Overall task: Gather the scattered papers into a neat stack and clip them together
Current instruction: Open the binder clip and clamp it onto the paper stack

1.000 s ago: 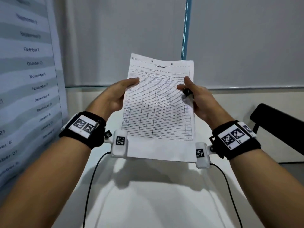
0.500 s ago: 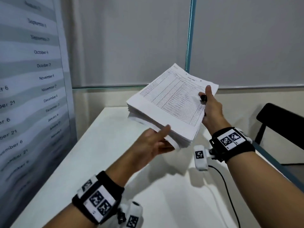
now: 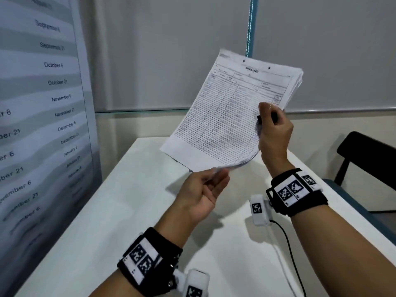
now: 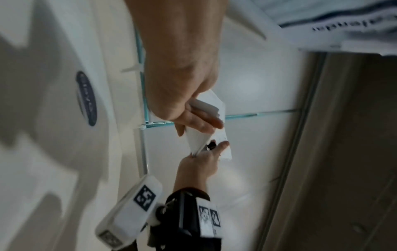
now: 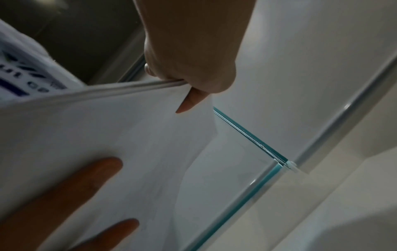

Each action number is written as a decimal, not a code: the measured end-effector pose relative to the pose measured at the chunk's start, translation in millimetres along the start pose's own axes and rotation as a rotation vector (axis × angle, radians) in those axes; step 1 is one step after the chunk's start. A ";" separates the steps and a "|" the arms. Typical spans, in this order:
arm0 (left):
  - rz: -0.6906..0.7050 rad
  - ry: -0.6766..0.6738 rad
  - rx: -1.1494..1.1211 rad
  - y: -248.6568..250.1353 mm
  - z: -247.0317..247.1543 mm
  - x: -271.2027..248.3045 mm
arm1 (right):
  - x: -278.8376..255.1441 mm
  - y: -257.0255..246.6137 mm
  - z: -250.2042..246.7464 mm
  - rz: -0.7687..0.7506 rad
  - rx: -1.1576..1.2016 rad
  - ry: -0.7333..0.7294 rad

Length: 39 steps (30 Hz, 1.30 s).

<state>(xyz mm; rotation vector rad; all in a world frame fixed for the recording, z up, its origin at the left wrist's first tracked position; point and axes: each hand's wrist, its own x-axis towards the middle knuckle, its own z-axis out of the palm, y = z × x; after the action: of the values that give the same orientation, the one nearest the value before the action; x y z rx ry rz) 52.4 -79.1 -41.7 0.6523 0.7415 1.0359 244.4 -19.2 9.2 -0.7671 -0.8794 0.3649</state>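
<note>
Now the stack of papers stands steeper than before.

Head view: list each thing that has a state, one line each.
paper stack: gathered, held tilted in the air above the table.
black clip: pinched against the stack's right edge; whether it bites cannot be told.
right hand: grips stack and clip.
left hand: fingers curled at the stack's lower corner.

Two hands on a sheaf of white papers, seen from the left wrist

The left hand pinches a corner of the white paper stack; beyond it the right hand, in a black wrist strap with a white marker block, grips the stack's edge beside a small black clip.
</note>
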 end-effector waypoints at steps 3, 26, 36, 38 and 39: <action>-0.032 -0.075 0.064 9.4 -8.9 -3.3 | -0.2 -9.9 0.9 -0.012 0.050 -0.008; 0.719 0.023 0.687 94.5 -26.6 61.2 | 8.6 -25.7 1.4 0.067 -0.304 -0.521; 0.972 0.319 0.875 53.8 -35.9 69.9 | -34.5 -9.9 14.3 -0.320 -0.564 -0.434; 0.983 0.286 0.835 58.7 -44.2 71.3 | -34.3 -8.3 11.0 -0.279 -0.527 -0.437; 0.999 0.270 0.802 62.1 -47.9 71.1 | -34.3 -8.1 9.4 -0.260 -0.490 -0.445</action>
<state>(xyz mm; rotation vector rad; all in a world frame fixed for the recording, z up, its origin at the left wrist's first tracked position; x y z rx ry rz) 4.9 15.5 -38.2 1.7031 1.1107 1.7613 216.2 -40.3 -0.1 -1.0241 -1.5036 0.0829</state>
